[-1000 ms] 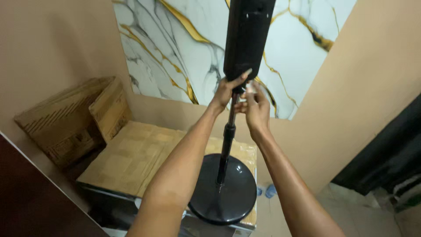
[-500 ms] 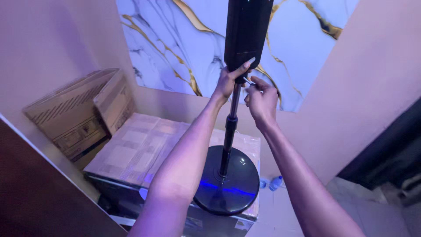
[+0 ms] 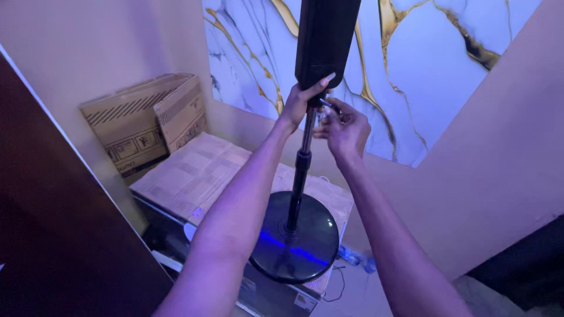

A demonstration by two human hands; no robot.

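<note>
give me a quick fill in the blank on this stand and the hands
The left hand grips the bottom of the tall black ____.
The pole rises from a round black ____.
That stand rests on a wood-patterned ____.
Behind it, the wall panel looks like white and gold ____.

Missing words: body; base; box; marble

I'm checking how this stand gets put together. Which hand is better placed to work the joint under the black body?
Probably the right hand: its fingertips sit at the joint atop the pole, while the left hand grips the black body, steadying it.
</note>
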